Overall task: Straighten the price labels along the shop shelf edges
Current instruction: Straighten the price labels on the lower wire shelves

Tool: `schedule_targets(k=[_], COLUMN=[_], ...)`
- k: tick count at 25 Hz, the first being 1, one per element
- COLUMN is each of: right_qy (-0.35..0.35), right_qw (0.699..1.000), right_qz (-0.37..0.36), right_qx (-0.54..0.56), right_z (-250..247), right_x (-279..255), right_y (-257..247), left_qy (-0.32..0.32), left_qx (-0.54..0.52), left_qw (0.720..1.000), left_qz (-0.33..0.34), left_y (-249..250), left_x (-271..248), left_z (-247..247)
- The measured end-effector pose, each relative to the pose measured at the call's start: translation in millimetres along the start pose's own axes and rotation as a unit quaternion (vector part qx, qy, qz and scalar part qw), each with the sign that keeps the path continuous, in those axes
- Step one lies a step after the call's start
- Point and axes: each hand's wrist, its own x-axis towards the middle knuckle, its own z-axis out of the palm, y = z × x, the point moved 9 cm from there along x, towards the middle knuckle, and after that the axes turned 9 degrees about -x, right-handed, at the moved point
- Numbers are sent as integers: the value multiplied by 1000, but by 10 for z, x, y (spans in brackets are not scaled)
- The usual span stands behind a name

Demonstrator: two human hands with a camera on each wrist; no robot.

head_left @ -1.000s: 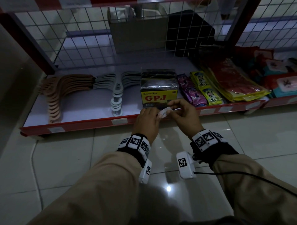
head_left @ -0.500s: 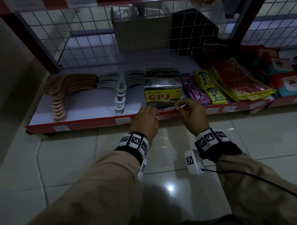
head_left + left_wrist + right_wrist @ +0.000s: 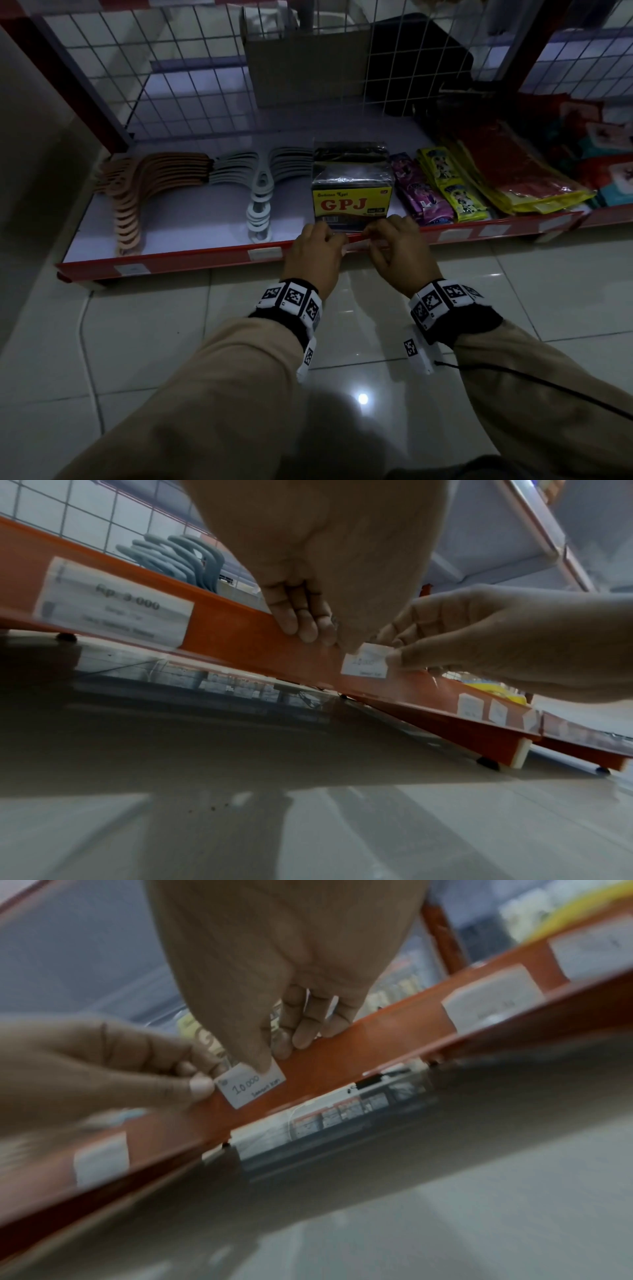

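A second ago the small white paper price label (image 3: 251,1084) was lifted clear; now both hands pinch it against the red metal shelf edge (image 3: 212,258) at frame centre, left hand (image 3: 313,255), right hand (image 3: 399,253), so reseating looks nearly done

Dim light throughout: the head view is dark and bluish, with the corners falling off to near black and the wire grid (image 3: 205,85) bowed by the wide lens. One small bright glare spot sits on the glossy floor (image 3: 362,398), which suggests a lamp overhead. A soft shadow pools around it, between the sleeves. The wrist views are brighter but smeared. In the left wrist view the near label (image 3: 113,601) is blurred, its print barely legible, and the floor is streaked. In the right wrist view the held label (image 3: 251,1084) is sharpest, reading 10.000, while the left hand (image 3: 85,1069) and outer labels dissolve into blur.
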Motion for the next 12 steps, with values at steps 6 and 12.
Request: schedule_targets(k=[6, 12], right_qy=[-47, -50], right_qw=[991, 993], right_qz=[-42, -29], right_qx=[-121, -102], right_z=[89, 87], right_x=[42, 24], right_y=[-109, -74], left_qy=[20, 32], left_qx=[18, 19], left_qw=[1000, 999], left_qz=[-3, 15], left_y=[27, 32], left_x=[3, -22], left_z=[28, 26])
